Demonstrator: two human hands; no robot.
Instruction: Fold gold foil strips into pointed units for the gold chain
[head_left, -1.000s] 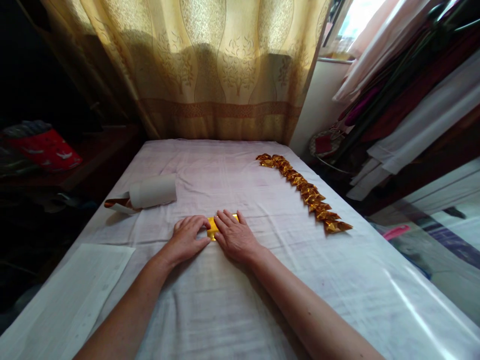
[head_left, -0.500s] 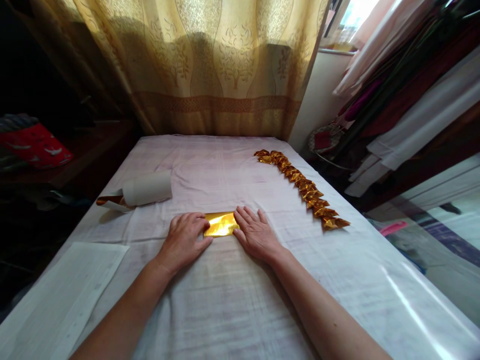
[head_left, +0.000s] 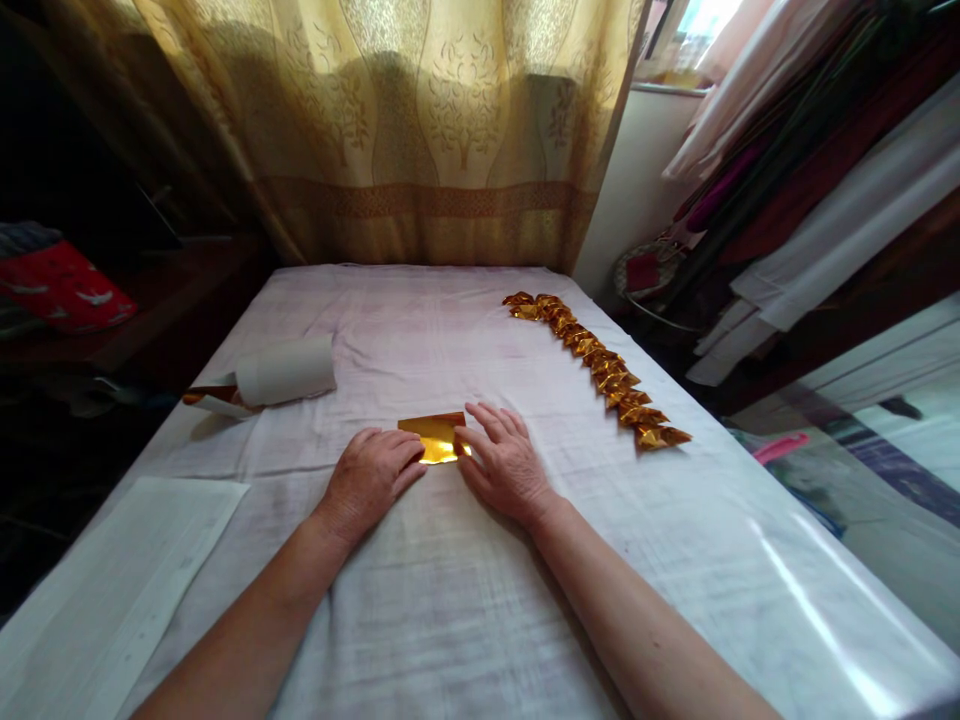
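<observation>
A small sheet of gold foil paper (head_left: pixel 437 446) lies on the sheeted surface between my hands. A crease runs across it, with a darker band behind and a bright strip in front. My left hand (head_left: pixel 371 475) grips its left end, fingers bent together and thumb at the near side. At the right end, my right hand (head_left: pixel 506 462) holds the near edge with thumb and forefinger while its other fingers stretch forward. My fingertips cover both ends of the paper. To the right, a row of folded gold foil pieces (head_left: pixel 596 362) runs diagonally, overlapping one another.
A white roll (head_left: pixel 286 370) with gold foil at its end lies at the left. Nearer me is a flat white sheet (head_left: pixel 124 575). Behind hangs a gold curtain (head_left: pixel 420 120); clothes (head_left: pixel 840 200) hang at the right. A red patterned container (head_left: pixel 71 285) stands far left.
The foil paper went from flat to creased, with a dark band now showing behind the bright strip. My right hand shifted slightly left and its fingers bent more. The view moved a little.
</observation>
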